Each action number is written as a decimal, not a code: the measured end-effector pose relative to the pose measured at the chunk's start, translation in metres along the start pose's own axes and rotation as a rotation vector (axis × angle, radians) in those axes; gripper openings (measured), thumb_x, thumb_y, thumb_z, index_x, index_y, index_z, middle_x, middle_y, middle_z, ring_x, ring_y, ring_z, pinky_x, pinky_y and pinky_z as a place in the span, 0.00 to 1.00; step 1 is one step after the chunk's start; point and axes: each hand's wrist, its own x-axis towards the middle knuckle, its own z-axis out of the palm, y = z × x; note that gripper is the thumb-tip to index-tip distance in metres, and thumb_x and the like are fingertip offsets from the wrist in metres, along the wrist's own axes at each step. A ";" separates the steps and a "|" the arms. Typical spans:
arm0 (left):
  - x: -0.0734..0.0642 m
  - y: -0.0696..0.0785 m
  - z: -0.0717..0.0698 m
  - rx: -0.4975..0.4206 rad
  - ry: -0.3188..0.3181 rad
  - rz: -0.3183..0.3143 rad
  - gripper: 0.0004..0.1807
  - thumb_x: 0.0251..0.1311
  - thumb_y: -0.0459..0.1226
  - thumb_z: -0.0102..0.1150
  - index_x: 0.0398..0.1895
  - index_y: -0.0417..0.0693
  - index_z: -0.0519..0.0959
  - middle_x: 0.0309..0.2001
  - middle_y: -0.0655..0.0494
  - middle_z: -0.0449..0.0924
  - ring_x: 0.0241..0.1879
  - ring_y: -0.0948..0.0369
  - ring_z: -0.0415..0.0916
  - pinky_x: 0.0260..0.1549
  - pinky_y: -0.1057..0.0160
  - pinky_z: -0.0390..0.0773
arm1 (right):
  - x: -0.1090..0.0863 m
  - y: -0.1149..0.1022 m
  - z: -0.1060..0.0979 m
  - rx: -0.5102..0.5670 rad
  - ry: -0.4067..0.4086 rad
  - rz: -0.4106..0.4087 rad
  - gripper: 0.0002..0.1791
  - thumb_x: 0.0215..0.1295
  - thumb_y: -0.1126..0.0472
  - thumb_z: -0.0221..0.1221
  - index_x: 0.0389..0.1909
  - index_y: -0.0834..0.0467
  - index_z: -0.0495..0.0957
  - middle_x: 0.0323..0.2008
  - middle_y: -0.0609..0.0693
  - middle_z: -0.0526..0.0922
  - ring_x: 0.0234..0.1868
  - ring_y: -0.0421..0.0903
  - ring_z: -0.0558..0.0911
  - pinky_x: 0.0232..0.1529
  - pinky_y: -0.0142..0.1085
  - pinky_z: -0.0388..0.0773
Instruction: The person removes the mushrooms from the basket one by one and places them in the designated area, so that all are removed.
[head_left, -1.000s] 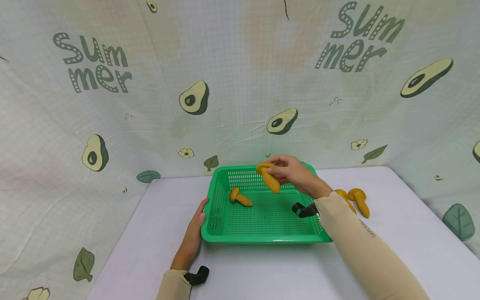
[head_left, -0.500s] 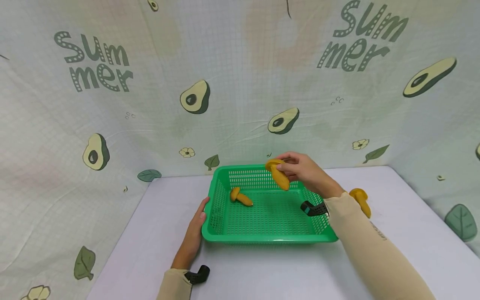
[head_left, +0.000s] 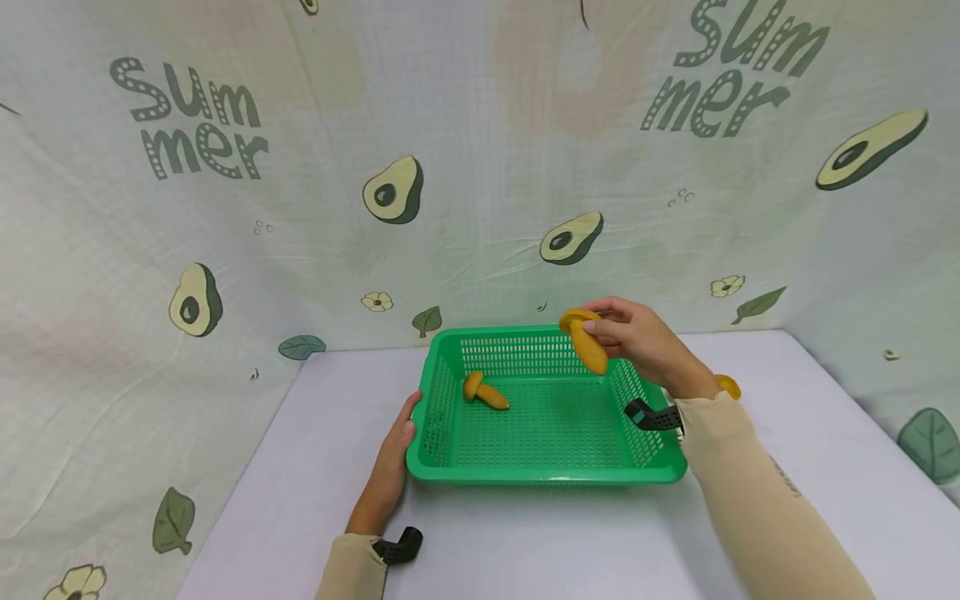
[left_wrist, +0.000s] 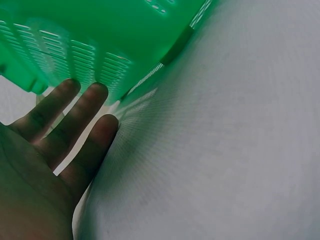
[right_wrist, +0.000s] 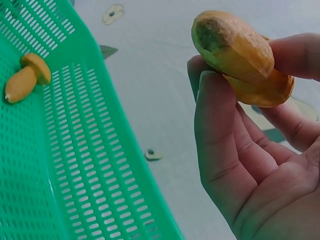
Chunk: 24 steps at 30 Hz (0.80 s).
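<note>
My right hand (head_left: pixel 645 342) pinches a yellow-orange mushroom (head_left: pixel 588 343) between thumb and fingers, over the back right part of the green plastic basket (head_left: pixel 547 476). The right wrist view shows the stem end of this mushroom (right_wrist: pixel 235 45), with a dark patch on it. Another mushroom (head_left: pixel 486 392) lies on its side in the basket's left part. My left hand (head_left: pixel 388 467) rests along the outside of the basket's left wall. Its fingers (left_wrist: pixel 92 100) are extended, fingertips right at the slotted wall in the left wrist view.
A further mushroom (head_left: pixel 727 386) lies on the white table (head_left: pixel 517 542) right of the basket, mostly hidden by my right forearm. A hanging cloth (head_left: pixel 480 250) printed with avocados and leaves stands behind the table and along its sides.
My right hand has moved right and slightly up with the mushroom. The forearm now covers more of the mushrooms on the table. The left hand stays at the basket.
</note>
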 end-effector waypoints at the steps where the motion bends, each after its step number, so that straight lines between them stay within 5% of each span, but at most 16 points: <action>1: 0.000 0.000 0.000 0.001 0.002 0.004 0.28 0.79 0.52 0.28 0.80 0.64 0.53 0.79 0.59 0.48 0.77 0.55 0.41 0.71 0.39 0.39 | -0.001 0.001 -0.001 0.002 0.004 0.003 0.23 0.73 0.57 0.59 0.61 0.65 0.70 0.52 0.58 0.78 0.41 0.48 0.84 0.41 0.39 0.83; 14: 0.000 0.002 0.001 -0.004 -0.013 -0.003 0.28 0.80 0.51 0.27 0.80 0.65 0.52 0.79 0.60 0.47 0.77 0.55 0.41 0.71 0.38 0.39 | -0.028 0.012 -0.024 0.012 0.100 0.020 0.24 0.74 0.55 0.59 0.61 0.66 0.69 0.48 0.52 0.81 0.41 0.45 0.84 0.41 0.35 0.83; 24: 0.000 0.003 0.000 -0.001 -0.013 0.011 0.28 0.80 0.51 0.27 0.80 0.63 0.52 0.79 0.59 0.47 0.77 0.55 0.41 0.71 0.39 0.40 | -0.050 0.021 -0.031 0.127 0.154 0.047 0.22 0.72 0.56 0.61 0.60 0.63 0.70 0.51 0.51 0.79 0.44 0.44 0.83 0.43 0.34 0.82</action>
